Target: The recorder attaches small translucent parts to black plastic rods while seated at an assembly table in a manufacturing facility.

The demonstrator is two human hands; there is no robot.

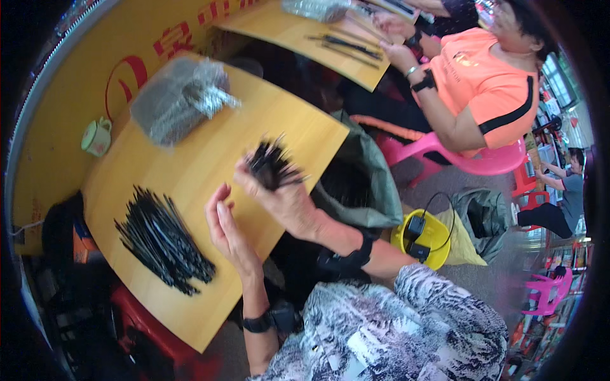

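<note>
One bundle of thin black strips [271,164] sits in the right hand [289,204], whose fingers wrap around it above the table; the strips are too blurred to count. The left hand [231,236], just beside it, is empty with fingers extended. One larger heap of long black strips [164,241] lies on the yellowish wooden table [162,166], left of the left hand. Farther back rests one clear crinkled plastic bag [168,105], its contents unclear. Right of the table are one open grey-green sack [380,184] with dark contents and one yellow plastic tub [438,230] holding two black boxy devices [415,226]
</note>
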